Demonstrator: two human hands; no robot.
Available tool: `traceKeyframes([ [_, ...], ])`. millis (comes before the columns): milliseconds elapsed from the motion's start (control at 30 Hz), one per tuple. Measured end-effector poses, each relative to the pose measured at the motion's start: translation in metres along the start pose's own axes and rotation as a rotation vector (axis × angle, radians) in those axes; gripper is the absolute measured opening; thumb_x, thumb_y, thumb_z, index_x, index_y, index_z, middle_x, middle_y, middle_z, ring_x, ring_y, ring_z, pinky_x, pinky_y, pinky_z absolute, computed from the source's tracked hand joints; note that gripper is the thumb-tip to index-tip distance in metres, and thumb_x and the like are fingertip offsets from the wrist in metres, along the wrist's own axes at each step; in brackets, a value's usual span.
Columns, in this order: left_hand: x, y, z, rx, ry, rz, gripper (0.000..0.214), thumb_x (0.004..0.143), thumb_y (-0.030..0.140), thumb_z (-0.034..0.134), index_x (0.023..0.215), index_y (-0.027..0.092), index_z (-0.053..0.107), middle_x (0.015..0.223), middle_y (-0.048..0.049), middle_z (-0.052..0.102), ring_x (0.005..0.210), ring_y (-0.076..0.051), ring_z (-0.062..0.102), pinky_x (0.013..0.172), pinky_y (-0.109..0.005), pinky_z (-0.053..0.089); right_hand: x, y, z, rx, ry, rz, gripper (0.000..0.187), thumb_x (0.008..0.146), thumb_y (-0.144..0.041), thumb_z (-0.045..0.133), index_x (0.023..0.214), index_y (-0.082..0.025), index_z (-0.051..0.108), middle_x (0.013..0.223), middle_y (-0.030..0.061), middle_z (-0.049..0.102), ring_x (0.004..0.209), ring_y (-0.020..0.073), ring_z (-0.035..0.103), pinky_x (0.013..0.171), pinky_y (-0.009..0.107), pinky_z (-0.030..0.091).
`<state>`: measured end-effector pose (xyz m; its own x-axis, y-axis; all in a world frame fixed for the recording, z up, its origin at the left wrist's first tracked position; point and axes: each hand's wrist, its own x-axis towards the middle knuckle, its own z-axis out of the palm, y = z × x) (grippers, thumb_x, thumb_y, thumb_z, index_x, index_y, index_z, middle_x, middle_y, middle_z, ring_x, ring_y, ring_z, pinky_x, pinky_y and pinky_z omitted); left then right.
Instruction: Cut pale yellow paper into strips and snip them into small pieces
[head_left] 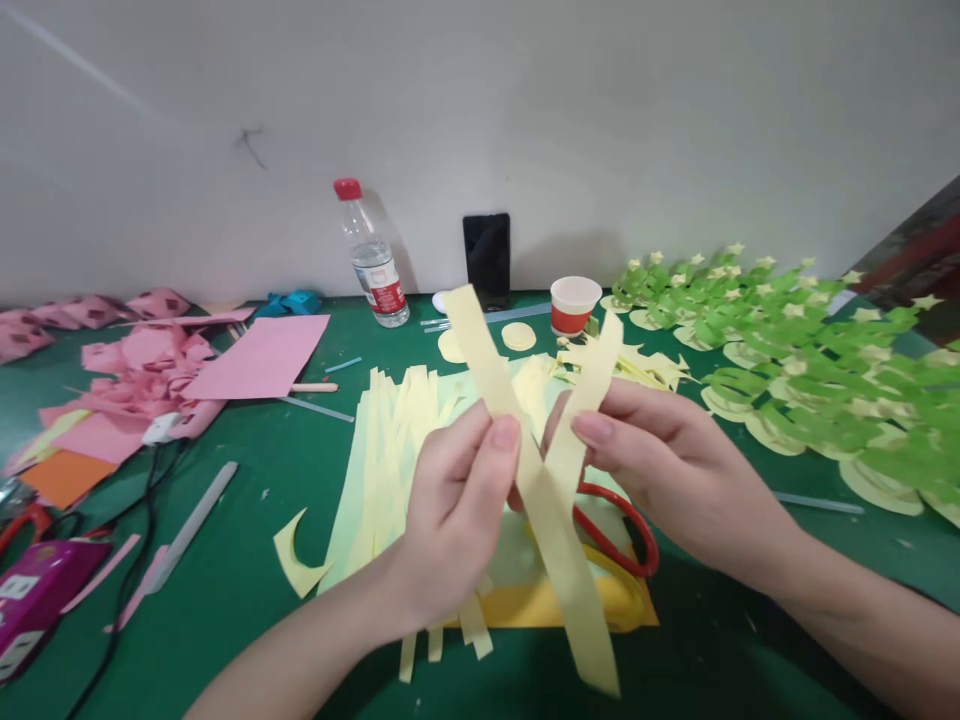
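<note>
Above the green table I hold a pale yellow paper strip that is folded or crossed into an X shape; I cannot tell whether it is one strip or two. My left hand pinches it with thumb and fingers at the crossing. My right hand pinches the other arm of the strip from the right. Below the hands lie a pile of cut yellow strips, red-handled scissors and a darker yellow sheet.
Green paper trees with yellow stars fill the right side. Pink paper and scraps lie at the left, with glue sticks, a magenta box, a water bottle, a phone and a red cup near the wall.
</note>
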<state>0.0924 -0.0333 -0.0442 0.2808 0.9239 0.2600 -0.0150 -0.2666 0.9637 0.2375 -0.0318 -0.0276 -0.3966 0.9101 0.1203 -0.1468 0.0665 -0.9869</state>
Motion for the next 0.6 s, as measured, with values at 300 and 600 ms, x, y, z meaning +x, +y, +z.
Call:
traceKeyframes([
  [300, 0.004, 0.004, 0.0, 0.021, -0.025, 0.054, 0.029, 0.09, 0.024, 0.037, 0.061, 0.021, 0.037, 0.055, 0.0045, 0.039, 0.049, -0.01, 0.037, 0.046, -0.023, 0.033, -0.001, -0.01, 0.002, -0.238, 0.034, 0.0, 0.025, 0.079, -0.019, 0.05, 0.055, -0.02, 0.041, 0.054, -0.0034, 0.046, 0.05, 0.0088, 0.045, 0.045, 0.019, 0.04],
  [600, 0.002, 0.003, 0.002, 0.011, -0.08, 0.051, 0.03, 0.088, 0.018, 0.037, 0.058, 0.02, 0.039, 0.052, 0.0048, 0.04, 0.047, -0.009, 0.038, 0.043, -0.022, 0.032, -0.001, 0.0, -0.002, -0.049, 0.056, -0.028, 0.024, 0.083, -0.019, 0.049, 0.059, -0.019, 0.045, 0.055, -0.004, 0.05, 0.052, 0.0086, 0.05, 0.05, 0.02, 0.043],
])
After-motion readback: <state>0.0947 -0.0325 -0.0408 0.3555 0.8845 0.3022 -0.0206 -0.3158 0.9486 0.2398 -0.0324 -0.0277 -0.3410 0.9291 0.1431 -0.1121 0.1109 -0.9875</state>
